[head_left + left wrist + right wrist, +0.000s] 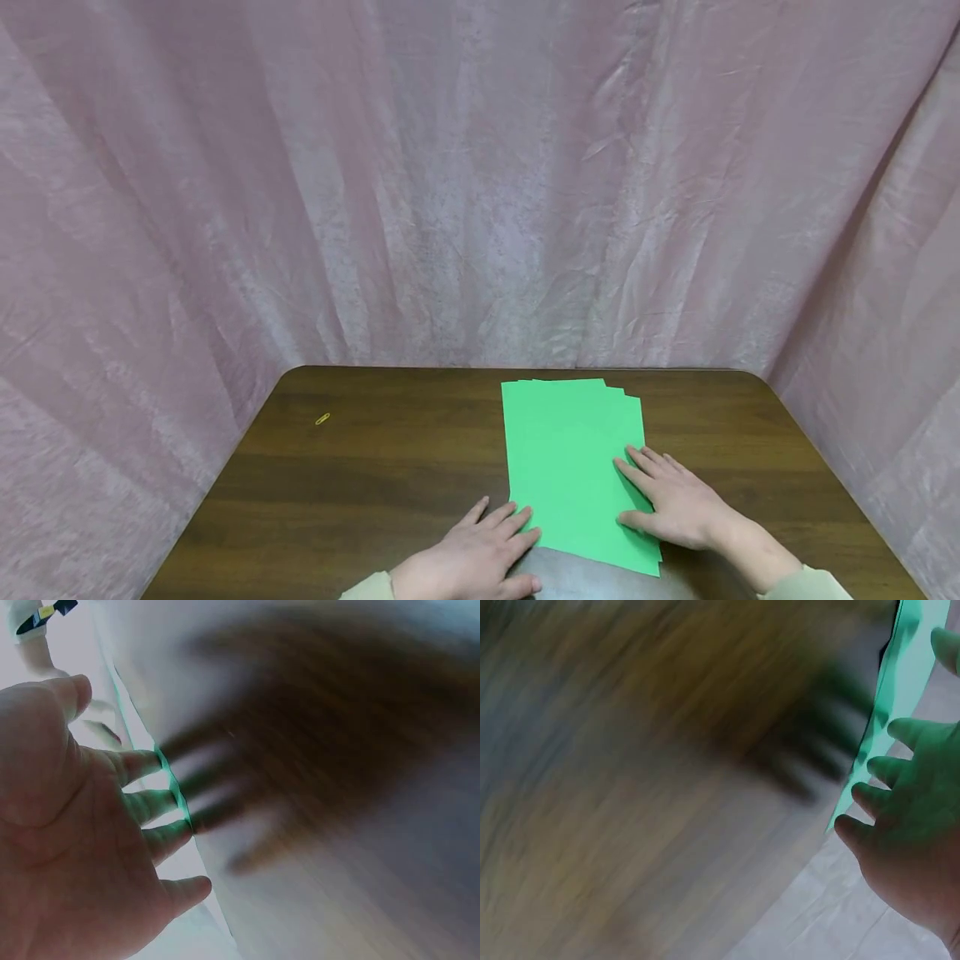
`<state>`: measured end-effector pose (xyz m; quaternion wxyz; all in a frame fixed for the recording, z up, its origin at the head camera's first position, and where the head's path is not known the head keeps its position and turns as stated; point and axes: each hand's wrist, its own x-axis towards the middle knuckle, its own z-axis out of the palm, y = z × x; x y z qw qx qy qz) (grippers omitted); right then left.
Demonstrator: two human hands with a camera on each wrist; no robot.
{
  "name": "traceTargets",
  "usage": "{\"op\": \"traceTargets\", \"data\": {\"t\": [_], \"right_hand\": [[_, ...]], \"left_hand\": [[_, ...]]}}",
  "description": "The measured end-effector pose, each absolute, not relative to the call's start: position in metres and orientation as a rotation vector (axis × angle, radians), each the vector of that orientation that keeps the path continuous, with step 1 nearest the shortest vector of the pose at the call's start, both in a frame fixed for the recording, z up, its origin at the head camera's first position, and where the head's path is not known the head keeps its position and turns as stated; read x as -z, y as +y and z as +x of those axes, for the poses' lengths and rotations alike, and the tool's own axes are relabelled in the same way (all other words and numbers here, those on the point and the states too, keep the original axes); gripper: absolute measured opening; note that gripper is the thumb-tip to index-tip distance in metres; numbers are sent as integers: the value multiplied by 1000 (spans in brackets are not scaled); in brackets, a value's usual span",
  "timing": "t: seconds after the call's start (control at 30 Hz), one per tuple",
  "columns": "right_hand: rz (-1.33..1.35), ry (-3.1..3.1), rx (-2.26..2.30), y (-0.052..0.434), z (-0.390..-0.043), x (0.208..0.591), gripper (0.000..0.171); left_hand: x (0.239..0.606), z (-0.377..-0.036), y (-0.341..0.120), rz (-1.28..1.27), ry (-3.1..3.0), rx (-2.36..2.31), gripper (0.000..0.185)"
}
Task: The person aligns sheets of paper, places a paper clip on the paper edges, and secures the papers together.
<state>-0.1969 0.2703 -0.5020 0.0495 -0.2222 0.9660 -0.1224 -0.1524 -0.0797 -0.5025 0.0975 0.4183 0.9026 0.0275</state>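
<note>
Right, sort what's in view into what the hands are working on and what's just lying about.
In hand:
- stack of green paper sheets
- left hand, fingers at the stack's left edge
- right hand, flat on the stack

Lying about:
- yellow paper clip
- wooden table
- pink curtain

— What is lying over at the far left?
— A small yellow paper clip is lying on the dark wooden table, well apart from everything else.
— And behind?
— A pinkish wrinkled curtain is hanging around the table on three sides.
</note>
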Motion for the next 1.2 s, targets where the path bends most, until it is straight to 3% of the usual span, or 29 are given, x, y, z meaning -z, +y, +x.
{"op": "traceTargets", "data": {"t": [0.8, 1.2], "right_hand": [[-757, 2876, 308, 196, -192, 501, 88], [-690, 2830, 442, 189, -195, 500, 86]], "left_hand": [[487, -151, -146, 989, 2748, -333, 55], [487, -163, -153, 959, 2683, -554, 51]]}}
